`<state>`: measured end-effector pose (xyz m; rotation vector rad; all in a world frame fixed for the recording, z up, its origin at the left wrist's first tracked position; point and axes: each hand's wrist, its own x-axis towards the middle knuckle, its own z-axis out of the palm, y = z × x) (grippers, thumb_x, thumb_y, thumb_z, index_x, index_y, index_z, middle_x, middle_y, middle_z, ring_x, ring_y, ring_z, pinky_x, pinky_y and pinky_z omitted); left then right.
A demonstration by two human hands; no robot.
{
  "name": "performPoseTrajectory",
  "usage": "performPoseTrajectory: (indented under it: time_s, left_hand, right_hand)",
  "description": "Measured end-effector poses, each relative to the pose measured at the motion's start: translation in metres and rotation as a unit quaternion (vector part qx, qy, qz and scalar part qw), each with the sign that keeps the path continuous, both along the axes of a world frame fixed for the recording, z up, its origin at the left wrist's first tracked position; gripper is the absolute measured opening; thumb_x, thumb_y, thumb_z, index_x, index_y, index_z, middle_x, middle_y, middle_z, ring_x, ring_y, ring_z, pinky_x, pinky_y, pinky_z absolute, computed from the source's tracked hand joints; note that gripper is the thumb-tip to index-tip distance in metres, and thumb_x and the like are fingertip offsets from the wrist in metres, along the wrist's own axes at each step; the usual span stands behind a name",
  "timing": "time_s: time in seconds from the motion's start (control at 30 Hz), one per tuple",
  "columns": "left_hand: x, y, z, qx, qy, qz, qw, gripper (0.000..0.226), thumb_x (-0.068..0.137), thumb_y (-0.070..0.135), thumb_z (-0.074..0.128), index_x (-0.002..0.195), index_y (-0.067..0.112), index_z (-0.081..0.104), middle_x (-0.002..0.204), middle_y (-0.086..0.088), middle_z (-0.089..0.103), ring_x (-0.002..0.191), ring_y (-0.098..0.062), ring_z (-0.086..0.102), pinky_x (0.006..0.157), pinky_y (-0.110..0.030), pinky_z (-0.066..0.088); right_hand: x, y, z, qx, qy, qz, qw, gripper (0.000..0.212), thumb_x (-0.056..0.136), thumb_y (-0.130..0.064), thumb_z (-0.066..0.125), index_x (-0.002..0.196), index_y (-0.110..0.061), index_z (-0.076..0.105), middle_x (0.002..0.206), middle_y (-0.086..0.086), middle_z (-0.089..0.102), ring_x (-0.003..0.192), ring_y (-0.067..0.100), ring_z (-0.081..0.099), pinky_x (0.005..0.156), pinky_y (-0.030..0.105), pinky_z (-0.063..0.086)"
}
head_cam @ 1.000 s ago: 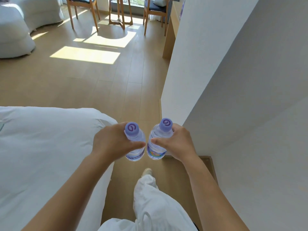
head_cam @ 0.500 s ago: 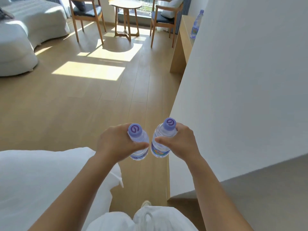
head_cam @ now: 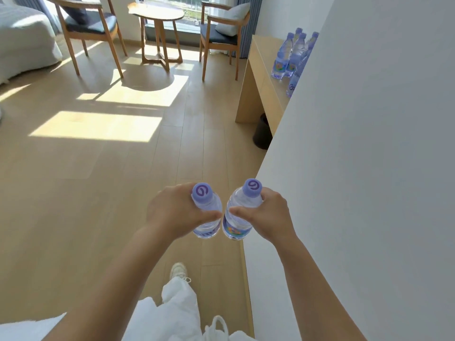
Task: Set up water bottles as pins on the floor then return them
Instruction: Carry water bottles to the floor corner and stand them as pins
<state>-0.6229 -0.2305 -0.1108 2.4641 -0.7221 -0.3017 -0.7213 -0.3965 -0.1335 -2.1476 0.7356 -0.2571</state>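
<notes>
My left hand (head_cam: 172, 212) grips a clear water bottle with a purple cap (head_cam: 206, 205), held upright in front of me. My right hand (head_cam: 266, 217) grips a second such bottle (head_cam: 240, 212) right beside it, the two almost touching. Both bottles hang above the wooden floor (head_cam: 98, 188). Several more bottles (head_cam: 293, 55) of the same kind stand on a light wooden desk (head_cam: 258, 77) at the far right, partly hidden by the white wall corner.
A white wall (head_cam: 357, 143) runs close along my right. A black bin (head_cam: 262, 131) sits under the desk. Two wooden chairs (head_cam: 88, 28) and a small round table (head_cam: 157, 18) stand by the window. White bedding (head_cam: 24, 328) lies at lower left, a sofa (head_cam: 22, 38) far left.
I have walked forward past the bed, so the desk with its bottles and the bin have come into view. Both hands keep holding their bottles the same way.
</notes>
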Motion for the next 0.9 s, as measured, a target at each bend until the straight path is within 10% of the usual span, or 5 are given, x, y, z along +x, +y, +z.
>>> performPoseTrajectory:
  time_s: [0.4,0.9]
  left_hand:
    - [0.23,-0.106,0.021,0.011,-0.027,-0.103,0.994,0.031,0.059,0.057,0.071,0.069,0.031,0.057,0.061,0.012,0.06,0.058,-0.004,0.053,0.046,-0.017,0.033]
    - [0.405,-0.315,0.008,-0.037,0.004,-0.21,0.977,0.029,0.057,0.054,0.076,0.065,0.035,0.056,0.06,0.014,0.059,0.062,-0.007,0.056,0.055,-0.027,0.048]
  right_hand:
    - [0.188,-0.071,0.013,0.048,-0.027,-0.139,0.989,0.034,0.064,-0.032,0.081,0.09,-0.018,0.065,0.079,-0.005,0.066,0.078,0.016,0.063,0.074,0.036,0.057]
    - [0.342,-0.248,0.005,0.039,-0.029,-0.248,0.968,0.029,0.061,-0.041,0.081,0.074,-0.03,0.057,0.069,-0.014,0.06,0.068,-0.002,0.059,0.054,0.01,0.044]
